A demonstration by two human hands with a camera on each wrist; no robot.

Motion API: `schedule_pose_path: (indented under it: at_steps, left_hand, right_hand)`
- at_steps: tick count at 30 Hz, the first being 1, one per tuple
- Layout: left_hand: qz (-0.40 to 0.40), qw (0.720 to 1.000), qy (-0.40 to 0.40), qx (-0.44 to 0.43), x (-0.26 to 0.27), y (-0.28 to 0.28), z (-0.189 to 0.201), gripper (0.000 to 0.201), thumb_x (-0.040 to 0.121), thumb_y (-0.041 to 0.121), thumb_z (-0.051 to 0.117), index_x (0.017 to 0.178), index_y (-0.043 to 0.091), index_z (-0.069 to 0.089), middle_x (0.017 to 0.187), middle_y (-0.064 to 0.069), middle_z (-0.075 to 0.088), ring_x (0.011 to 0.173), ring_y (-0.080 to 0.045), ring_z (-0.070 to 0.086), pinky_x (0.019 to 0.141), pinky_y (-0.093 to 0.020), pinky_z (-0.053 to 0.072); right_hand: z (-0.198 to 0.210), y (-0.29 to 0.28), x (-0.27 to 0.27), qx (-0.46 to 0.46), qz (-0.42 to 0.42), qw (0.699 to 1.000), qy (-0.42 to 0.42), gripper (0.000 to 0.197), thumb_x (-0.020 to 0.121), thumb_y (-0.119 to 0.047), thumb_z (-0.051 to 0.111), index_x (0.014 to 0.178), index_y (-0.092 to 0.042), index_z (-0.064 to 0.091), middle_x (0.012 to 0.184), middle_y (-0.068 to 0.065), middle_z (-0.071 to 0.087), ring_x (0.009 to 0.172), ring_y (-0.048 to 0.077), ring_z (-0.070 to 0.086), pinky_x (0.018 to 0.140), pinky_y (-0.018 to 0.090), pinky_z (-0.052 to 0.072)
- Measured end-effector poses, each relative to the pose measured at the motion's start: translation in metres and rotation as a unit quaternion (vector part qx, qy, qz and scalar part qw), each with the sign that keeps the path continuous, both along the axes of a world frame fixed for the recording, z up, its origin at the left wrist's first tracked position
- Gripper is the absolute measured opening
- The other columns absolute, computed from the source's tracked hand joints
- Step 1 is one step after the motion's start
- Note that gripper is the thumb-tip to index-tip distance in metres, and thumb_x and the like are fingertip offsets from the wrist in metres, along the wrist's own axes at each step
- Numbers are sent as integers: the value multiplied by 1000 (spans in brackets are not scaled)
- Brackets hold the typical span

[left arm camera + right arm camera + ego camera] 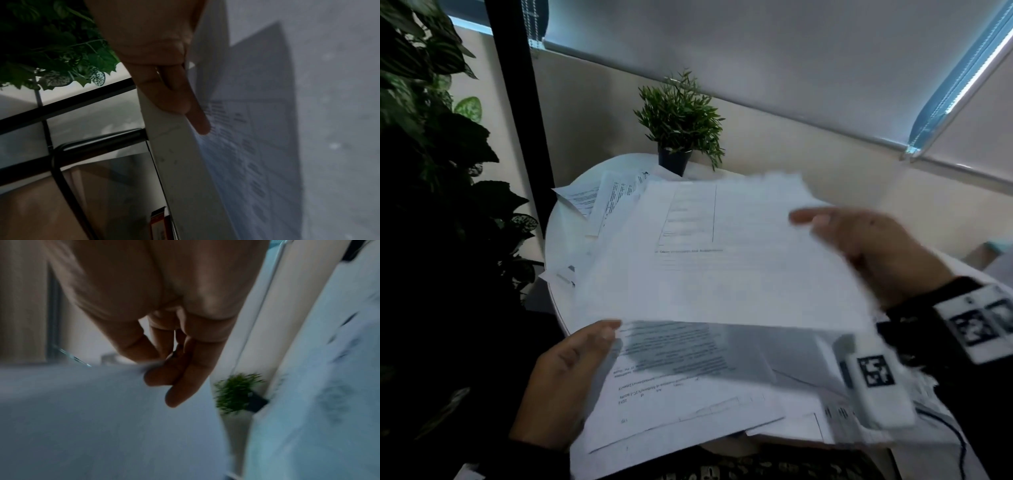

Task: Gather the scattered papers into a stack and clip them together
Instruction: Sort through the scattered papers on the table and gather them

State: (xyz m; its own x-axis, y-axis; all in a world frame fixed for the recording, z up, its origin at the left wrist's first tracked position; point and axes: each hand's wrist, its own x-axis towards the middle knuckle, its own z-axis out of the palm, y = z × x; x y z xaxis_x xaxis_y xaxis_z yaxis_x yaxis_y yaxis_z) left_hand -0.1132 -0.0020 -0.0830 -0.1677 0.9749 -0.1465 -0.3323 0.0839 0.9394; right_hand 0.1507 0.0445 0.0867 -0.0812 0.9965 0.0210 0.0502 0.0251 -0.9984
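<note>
My right hand (825,226) pinches the right edge of a printed sheet (722,267), thumb on top, and holds it lifted over the white round table (558,219). The right wrist view is blurred, with my right hand (164,374) nipping that sheet's edge (82,402). Below and nearer me, my left hand (599,337) grips a bundle of papers (688,394) at its left edge, thumb on top. In the left wrist view my left hand (185,113) has its fingers lying under the bundle (236,146). More loose papers (613,198) lie spread on the table behind.
A small potted plant (678,137) stands at the table's far edge by the wall. A large leafy plant (431,137) and a black post (517,85) fill the left side. A black chair frame (61,162) sits beside the table.
</note>
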Motion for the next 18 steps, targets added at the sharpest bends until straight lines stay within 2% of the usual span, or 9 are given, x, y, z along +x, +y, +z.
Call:
schedule_pose_path:
  at_steps: [1, 3, 5, 7, 9, 10, 13, 15, 18]
  left_hand:
    - [10, 1000, -20, -7, 2, 1, 2, 26, 90, 30, 58, 83, 10, 74, 86, 7, 76, 81, 1, 70, 69, -9, 52]
    - [11, 996, -73, -41, 3, 4, 3, 49, 98, 33, 40, 76, 9, 77, 88, 0, 76, 76, -6, 72, 64, -16, 56]
    - [5, 994, -90, -69, -1, 6, 2, 52, 98, 41, 36, 90, 10, 76, 101, -8, 74, 91, -22, 70, 84, -36, 55]
    - [11, 995, -66, -69, -5, 7, 1, 38, 96, 39, 45, 107, 12, 70, 114, -6, 69, 107, -24, 63, 100, -44, 45]
    - [12, 999, -21, -40, -6, 7, -1, 24, 94, 19, 54, 115, 15, 63, 119, -1, 65, 111, -17, 60, 98, -32, 49]
    - [7, 1000, -2, -18, -5, 5, 1, 28, 92, 8, 55, 118, 17, 58, 118, 3, 63, 106, -9, 61, 88, -20, 53]
    - [-30, 998, 48, 26, -5, 1, -4, 51, 85, -9, 58, 120, 27, 52, 109, 19, 63, 90, 14, 63, 66, -4, 49]
    - [-46, 997, 55, 39, -7, -1, -6, 50, 85, -14, 55, 114, 26, 59, 104, 21, 69, 98, 12, 62, 71, -6, 51]
    - [-51, 998, 6, 27, -10, -3, -10, 43, 86, -16, 51, 103, 19, 70, 119, 6, 68, 116, -14, 60, 97, -34, 49]
  right_hand:
    - [-19, 4, 7, -40, 4, 998, -43, 14, 65, -23, 74, 77, -15, 77, 64, -1, 69, 51, 4, 59, 50, 12, 48]
    - [-54, 11, 19, -123, 34, 976, -176, 15, 63, -17, 79, 77, -17, 76, 76, 4, 69, 56, 6, 61, 54, 15, 51]
    - [-77, 16, 25, -143, 99, 927, -331, 17, 77, -6, 74, 85, -21, 71, 79, 8, 63, 50, 6, 52, 54, 17, 46]
    - [-85, 21, 21, -130, 147, 891, -409, 21, 83, -4, 67, 90, -24, 65, 73, 3, 59, 44, 4, 46, 55, 18, 42]
    - [-86, 21, 10, -119, 160, 890, -409, 21, 86, -2, 61, 92, -22, 61, 67, 0, 54, 40, 9, 44, 47, 21, 39]
    - [-86, 19, 1, -119, 168, 894, -397, 21, 87, -1, 59, 94, -20, 60, 67, -1, 53, 38, 13, 42, 43, 23, 36]
    - [-85, 17, -18, -112, 157, 896, -400, 23, 89, -8, 59, 107, -22, 57, 94, -1, 58, 39, 12, 44, 42, 22, 38]
    - [-82, 32, -21, -112, 76, 873, -468, 29, 92, -25, 57, 120, -26, 51, 113, 6, 58, 65, 14, 58, 65, 27, 48]
    - [-80, 64, -16, -170, -50, 770, -613, 70, 90, -53, 50, 143, -13, 26, 140, 15, 46, 123, 29, 49, 101, 37, 38]
